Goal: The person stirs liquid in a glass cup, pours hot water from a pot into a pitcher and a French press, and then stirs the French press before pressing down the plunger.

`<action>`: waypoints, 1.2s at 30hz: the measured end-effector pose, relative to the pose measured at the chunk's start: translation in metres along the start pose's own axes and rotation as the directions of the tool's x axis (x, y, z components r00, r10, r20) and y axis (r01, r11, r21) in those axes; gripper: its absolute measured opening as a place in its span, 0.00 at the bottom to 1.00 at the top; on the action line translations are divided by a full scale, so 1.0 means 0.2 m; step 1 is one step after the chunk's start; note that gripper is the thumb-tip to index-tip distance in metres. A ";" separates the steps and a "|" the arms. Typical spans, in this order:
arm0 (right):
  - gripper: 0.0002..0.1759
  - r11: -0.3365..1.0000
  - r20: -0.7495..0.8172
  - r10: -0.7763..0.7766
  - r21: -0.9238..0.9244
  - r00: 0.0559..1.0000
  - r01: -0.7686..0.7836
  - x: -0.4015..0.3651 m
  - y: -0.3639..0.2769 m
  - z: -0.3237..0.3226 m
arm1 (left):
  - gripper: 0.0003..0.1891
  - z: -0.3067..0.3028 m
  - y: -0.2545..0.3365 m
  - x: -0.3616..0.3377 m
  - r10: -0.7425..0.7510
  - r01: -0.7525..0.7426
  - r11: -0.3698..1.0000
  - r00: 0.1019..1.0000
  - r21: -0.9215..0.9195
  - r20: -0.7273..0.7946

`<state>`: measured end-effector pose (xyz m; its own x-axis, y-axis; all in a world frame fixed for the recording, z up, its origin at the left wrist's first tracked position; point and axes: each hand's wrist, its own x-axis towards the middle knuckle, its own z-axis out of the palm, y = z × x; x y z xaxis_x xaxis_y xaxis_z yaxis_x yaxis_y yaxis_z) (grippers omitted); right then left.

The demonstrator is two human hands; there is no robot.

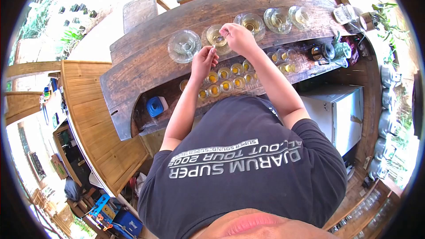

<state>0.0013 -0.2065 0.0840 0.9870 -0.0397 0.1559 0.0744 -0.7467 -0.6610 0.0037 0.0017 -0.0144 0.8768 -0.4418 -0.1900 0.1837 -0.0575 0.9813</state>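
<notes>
A row of clear glass cups on glass saucers lines the curved wooden counter. My right hand [240, 39] is over the second cup from the left [215, 32], which holds pale liquid; its fingers are closed, and what they grip, if anything, is hidden. In front of that cup, my left hand [203, 63] pinches a tiny whitish thing [214, 49] too small to name. The leftmost cup [183, 42] stands left of both hands. Another cup [252, 25] with darker liquid is just beyond my right hand. On the lower shelf, beneath my forearms, are several small glasses [214, 90] with yellow contents.
A blue-lidded container [156, 106] sits at the shelf's left end. Two more cups [279, 19] stand farther right, then a glass jar [344, 14]. Glass mugs [341, 50] occupy the shelf's right end. Wooden stools [141, 11] stand beyond the wooden counter [133, 64].
</notes>
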 end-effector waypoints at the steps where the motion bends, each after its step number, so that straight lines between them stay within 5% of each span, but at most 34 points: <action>1: 0.15 1.000 0.000 0.001 0.000 1.000 -0.001 0.01 0.00 0.00 | 0.16 0.00 0.00 0.00 0.002 -0.002 1.000 1.000 0.002 -0.003; 25: 0.16 0.996 -0.046 -0.068 0.051 0.997 0.070 0.02 0.01 0.05 | 0.16 0.00 0.02 -0.01 0.008 -0.008 1.000 1.000 0.010 0.009; 36: 0.15 1.000 -0.025 0.022 -0.015 0.999 -0.022 0.02 0.00 0.02 | 0.16 -0.01 0.01 -0.01 0.013 -0.013 1.000 1.000 0.003 0.007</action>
<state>0.0062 -0.2038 0.0819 0.9846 -0.0722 0.1594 0.0503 -0.7558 -0.6529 0.0039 0.0037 -0.0125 0.8760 -0.4484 -0.1775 0.1716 -0.0542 0.9837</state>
